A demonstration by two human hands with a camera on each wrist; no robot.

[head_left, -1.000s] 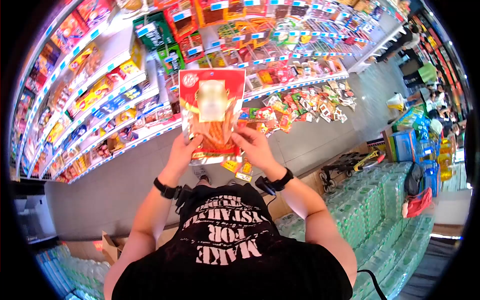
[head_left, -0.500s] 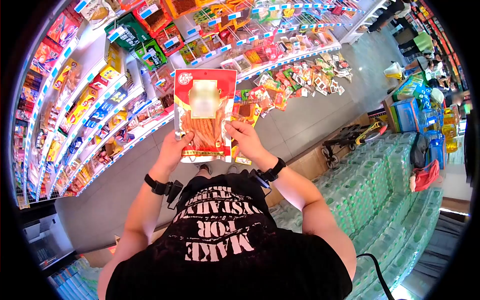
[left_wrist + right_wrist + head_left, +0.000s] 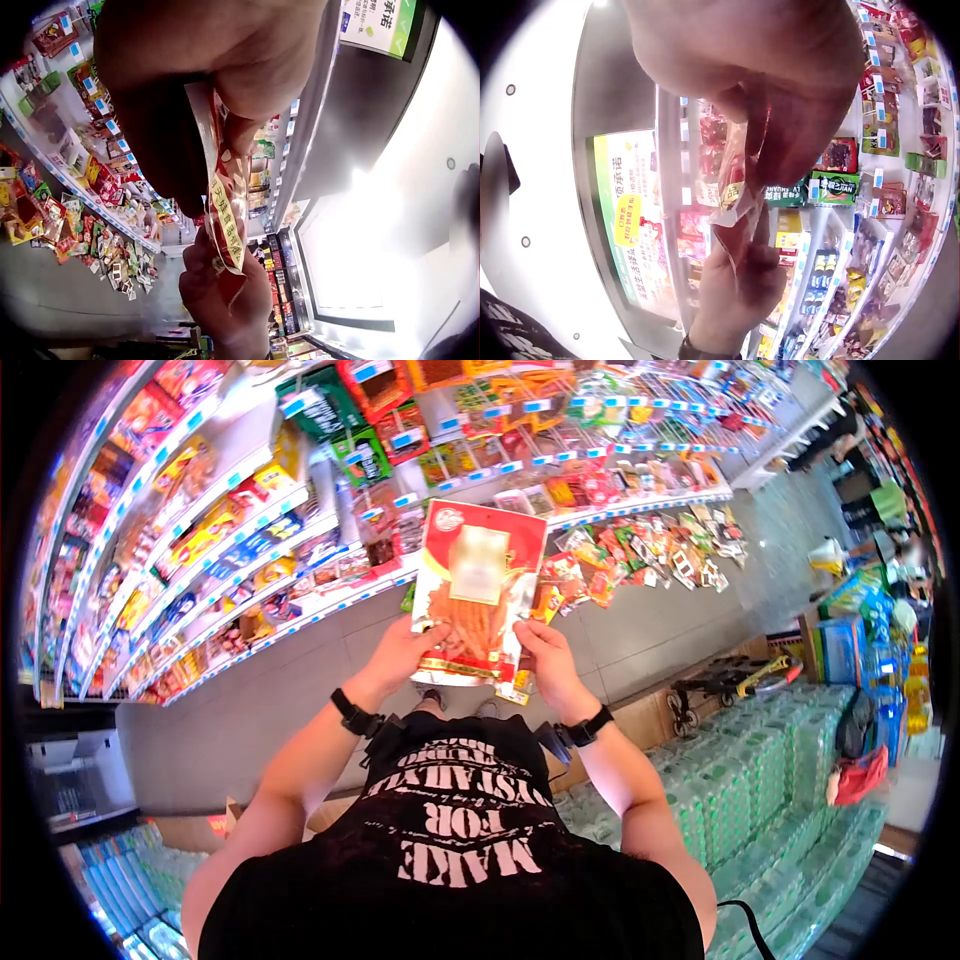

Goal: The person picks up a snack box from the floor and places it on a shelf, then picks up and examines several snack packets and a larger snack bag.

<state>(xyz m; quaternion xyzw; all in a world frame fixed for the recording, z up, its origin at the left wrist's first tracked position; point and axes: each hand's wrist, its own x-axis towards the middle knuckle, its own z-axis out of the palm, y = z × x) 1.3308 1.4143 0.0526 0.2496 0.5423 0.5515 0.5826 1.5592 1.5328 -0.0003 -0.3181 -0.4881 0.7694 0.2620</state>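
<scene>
Both hands hold up a red and clear snack bag (image 3: 470,625) in front of the chest, its printed face toward the head camera. Reddish-brown strips show through its clear window. The left hand (image 3: 402,652) pinches the lower left side, thumb over the front. On the lower right edge, the right hand (image 3: 552,660) pinches with its thumb in front and fingers behind. In the left wrist view the bag (image 3: 227,217) appears edge-on between the hands. The right wrist view shows its crinkled clear edge (image 3: 735,196) under the fingers.
Shelves of packaged snacks (image 3: 225,520) curve along the front and left. Many loose packets (image 3: 650,555) lie on the floor by the lowest shelf. Stacked green-tinted bottles (image 3: 740,790) stand at the right, beside a folded trolley (image 3: 715,695). Other people are at the far right.
The view swings left and back, so the bag sits further right in it. The bag tilts slightly clockwise. Both hands keep their hold on its lower sides.
</scene>
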